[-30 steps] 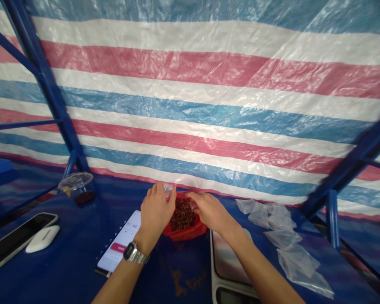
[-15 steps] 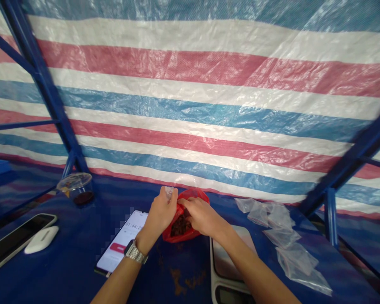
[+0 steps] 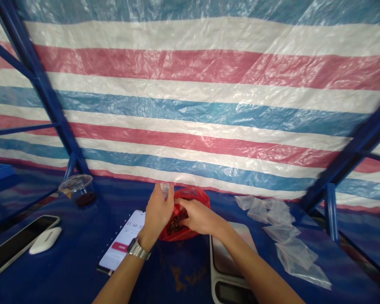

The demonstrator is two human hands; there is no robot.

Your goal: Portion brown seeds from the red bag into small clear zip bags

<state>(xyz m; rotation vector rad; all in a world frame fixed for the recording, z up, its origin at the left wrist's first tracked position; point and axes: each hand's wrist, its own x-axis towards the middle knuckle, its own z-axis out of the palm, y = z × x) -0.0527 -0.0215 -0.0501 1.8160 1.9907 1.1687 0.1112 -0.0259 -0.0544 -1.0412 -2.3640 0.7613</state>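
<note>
A red plastic bag (image 3: pixel 194 196) of dark dried pieces sits on the blue table, just beyond my hands. My left hand (image 3: pixel 157 213), with a metal watch on its wrist, pinches a small clear plastic bag (image 3: pixel 165 189) beside the red bag's left edge. My right hand (image 3: pixel 198 217) reaches into the red bag's mouth, its fingertips among the dark pieces; what they hold is hidden.
A phone (image 3: pixel 123 244) with a lit screen lies under my left wrist. A white kitchen scale (image 3: pixel 228 270) is under my right forearm. Several clear small bags (image 3: pixel 286 236) lie at right. A lidded clear cup (image 3: pixel 78 190), a white case (image 3: pixel 46 240) and a dark phone (image 3: pixel 17 245) are at left.
The red bag's mouth has been pulled up and closer around the dried pieces. My right hand has moved left, into the bag. My left hand has stayed beside it with the clear bag.
</note>
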